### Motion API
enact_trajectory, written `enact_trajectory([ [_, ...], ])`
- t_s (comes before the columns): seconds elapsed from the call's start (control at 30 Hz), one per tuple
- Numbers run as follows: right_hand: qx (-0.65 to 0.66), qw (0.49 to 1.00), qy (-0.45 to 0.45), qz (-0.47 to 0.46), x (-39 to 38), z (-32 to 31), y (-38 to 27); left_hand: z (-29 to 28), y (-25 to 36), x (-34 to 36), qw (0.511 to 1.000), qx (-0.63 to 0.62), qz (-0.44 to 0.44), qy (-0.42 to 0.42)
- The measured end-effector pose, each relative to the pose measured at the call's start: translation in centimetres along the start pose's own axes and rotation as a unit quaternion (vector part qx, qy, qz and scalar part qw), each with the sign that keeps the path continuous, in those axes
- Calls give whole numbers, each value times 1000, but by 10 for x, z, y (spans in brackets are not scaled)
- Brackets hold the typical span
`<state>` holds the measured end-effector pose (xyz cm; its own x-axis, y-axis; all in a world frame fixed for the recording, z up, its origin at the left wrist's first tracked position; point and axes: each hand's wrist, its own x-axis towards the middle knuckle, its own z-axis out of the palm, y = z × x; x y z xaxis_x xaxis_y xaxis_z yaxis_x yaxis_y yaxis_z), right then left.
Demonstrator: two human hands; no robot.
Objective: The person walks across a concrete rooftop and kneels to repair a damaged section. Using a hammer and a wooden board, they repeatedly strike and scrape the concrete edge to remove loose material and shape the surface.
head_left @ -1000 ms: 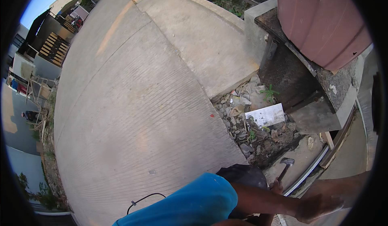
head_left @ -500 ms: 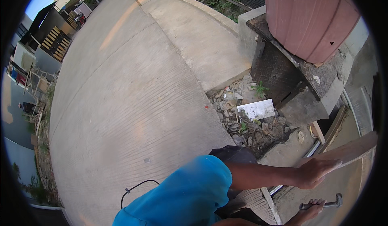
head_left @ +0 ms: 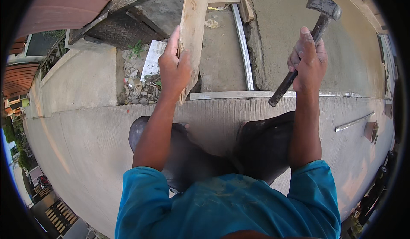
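Note:
My left hand (head_left: 174,70) is closed around the edge of a long, rough wooden plank (head_left: 195,21). The plank stands out away from me, its near end just past my hand and its far end cut off by the top of the view. In my right hand (head_left: 308,64) is a hammer (head_left: 325,9) with a dark, worn handle. Its metal head, flat and wide on one side and round on the other, points up and away over smooth grey concrete. Hammer and plank are well apart.
A metal strip (head_left: 244,46) meets a long pale edging bar (head_left: 230,94) beyond my knees. Left of the plank lie rubble (head_left: 136,83) and a white board (head_left: 153,59), near a dark metal ramp (head_left: 121,29). A loose bar (head_left: 354,122) lies on the ribbed pavement at right.
My view has swung round to the right, bringing both arms to the middle. The left hand still grips the plank; the hammer is now raised, its head pointing away from me.

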<state>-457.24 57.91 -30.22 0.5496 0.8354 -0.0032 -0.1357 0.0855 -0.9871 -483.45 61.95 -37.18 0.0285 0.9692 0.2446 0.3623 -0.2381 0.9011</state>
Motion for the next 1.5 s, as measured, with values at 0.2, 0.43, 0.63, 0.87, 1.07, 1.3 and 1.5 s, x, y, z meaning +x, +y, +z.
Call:
enact_trajectory([
  [0.2,25,999,18,-16,-2,-9,-2,20,-35,-21,998,49,-38,-5],
  [0.43,10,1000,-2,3,-7,-9,-3,49,-66,-20,991,121,-63,7],
  [0.63,-6,1000,-8,8,-3,-12,-2,60,-92,-20,978,193,-76,7],
  [0.87,-11,1000,-25,9,-4,-10,3,62,-101,-14,980,183,-81,23],
  [1.07,-18,999,-46,3,-4,-13,6,62,-107,-8,981,171,-89,22],
  [1.3,-22,998,-53,10,-5,-11,7,64,-120,5,978,191,-83,28],
  [1.5,-48,998,-46,-3,-3,-7,9,56,-130,19,982,168,-87,19],
])
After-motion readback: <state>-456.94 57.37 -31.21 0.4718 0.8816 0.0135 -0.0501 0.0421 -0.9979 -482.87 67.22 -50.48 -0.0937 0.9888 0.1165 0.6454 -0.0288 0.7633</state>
